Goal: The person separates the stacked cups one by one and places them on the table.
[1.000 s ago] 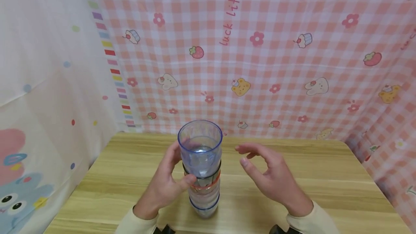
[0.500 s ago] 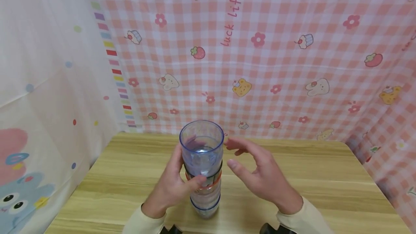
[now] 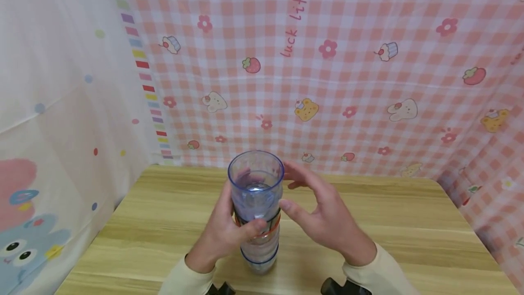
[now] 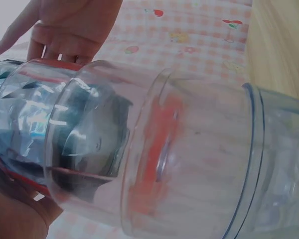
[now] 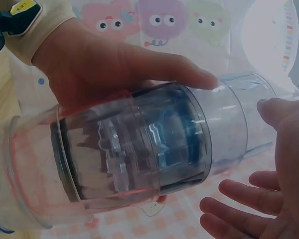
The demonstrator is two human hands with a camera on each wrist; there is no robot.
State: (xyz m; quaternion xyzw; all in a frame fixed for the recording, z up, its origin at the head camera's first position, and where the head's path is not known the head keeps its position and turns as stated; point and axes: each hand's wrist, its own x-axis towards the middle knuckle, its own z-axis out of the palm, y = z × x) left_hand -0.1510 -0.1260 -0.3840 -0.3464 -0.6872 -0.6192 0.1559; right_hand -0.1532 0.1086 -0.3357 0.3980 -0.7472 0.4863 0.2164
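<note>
A tall column of nested clear plastic cups (image 3: 262,250) stands upright on the table in the head view. Its top cup (image 3: 254,204) has a blue rim; dark, orange and blue rims show lower down. My left hand (image 3: 223,231) grips the column just below the top cup, thumb in front and fingers partly hidden behind. On the other side, my right hand (image 3: 327,217) is beside the top cup with loosely bent fingers and thumb spread. In the right wrist view, its thumb (image 5: 269,110) lies close to the top cup; I cannot tell whether it touches.
The wooden table (image 3: 389,208) extends to both sides of the cups. A pink checked cloth (image 3: 360,76) hangs behind it, and a white printed cloth (image 3: 69,94) hangs on the left.
My right hand has moved left, up to the top cup. My left hand has shifted slightly right, its thumb reaching further across the front. The column stays upright in about the same place.
</note>
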